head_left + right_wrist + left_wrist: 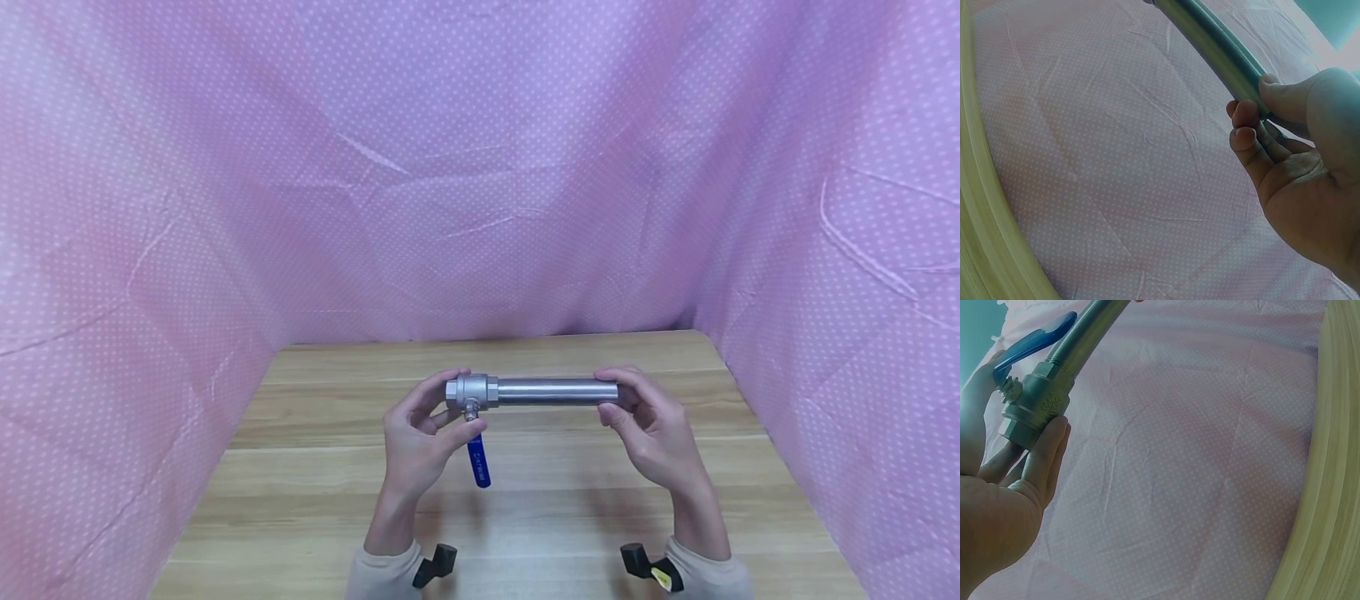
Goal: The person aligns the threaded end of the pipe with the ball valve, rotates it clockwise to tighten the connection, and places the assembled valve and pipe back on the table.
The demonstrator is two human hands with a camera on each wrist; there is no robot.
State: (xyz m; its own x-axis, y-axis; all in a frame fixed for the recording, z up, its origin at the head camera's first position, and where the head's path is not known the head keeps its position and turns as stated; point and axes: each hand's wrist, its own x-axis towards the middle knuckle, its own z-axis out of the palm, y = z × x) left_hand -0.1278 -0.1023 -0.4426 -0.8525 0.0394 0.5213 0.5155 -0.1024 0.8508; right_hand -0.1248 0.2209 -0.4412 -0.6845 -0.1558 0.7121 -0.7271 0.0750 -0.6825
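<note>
A silver ball valve (472, 391) with a blue lever handle (479, 463) is joined to a straight metal pipe (555, 392), held level above the table. My left hand (420, 446) grips the valve, fingers behind its body and thumb at the base of the lever. In the left wrist view, fingertips (1054, 431) press against the valve body (1038, 403). The right hand (660, 437) pinches the pipe's free end between thumb and fingers. The right wrist view shows its thumb (1282, 94) on one side of the pipe (1216, 47).
Beneath both hands lies a wood-grain table (322, 467). Pink dotted cloth (480, 183) hangs behind it and along both sides. Black straps with small mounts sit at the left wrist (435, 565) and right wrist (651, 567), over light sleeves.
</note>
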